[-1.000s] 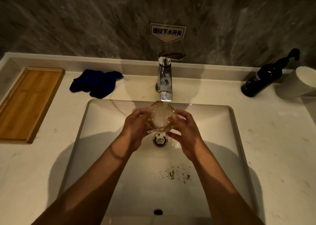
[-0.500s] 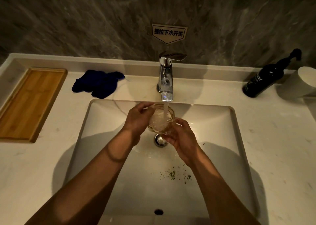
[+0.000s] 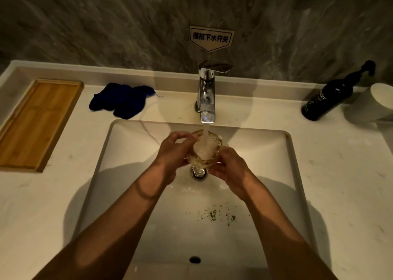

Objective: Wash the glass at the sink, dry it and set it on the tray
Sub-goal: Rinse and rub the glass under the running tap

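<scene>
Head view puts me right over the sink (image 3: 131,152), looking down along both bare forearms. I see the glass (image 3: 205,150) held over the basin just under the spout of the chrome tap (image 3: 206,96), with the stream of water (image 3: 205,130) running straight into its open mouth and frothing white inside. My left hand (image 3: 174,152) is wrapped against the glass's left side, fingers curled over the rim edge; my right hand (image 3: 230,169) cups it from the lower right, thumb and fingers closed on its wall and base. So both hands are clamped on the glass, and it hangs clear of the basin floor, above the round metal drain (image 3: 198,173). Nearer to me on the basin floor I can make out a scatter of small green specks (image 3: 214,214), and an overflow hole (image 3: 194,259) at the near wall. On the pale counter (image 3: 340,184), the wooden tray (image 3: 36,124) lies at far left, well apart from the sink, with a crumpled dark blue cloth (image 3: 122,101) between it and the tap. At far right stand a black pump bottle (image 3: 331,96) and, just beside it, a white cup (image 3: 372,105). A label with Chinese characters (image 3: 211,37) is fixed on the stone wall above the tap.
</scene>
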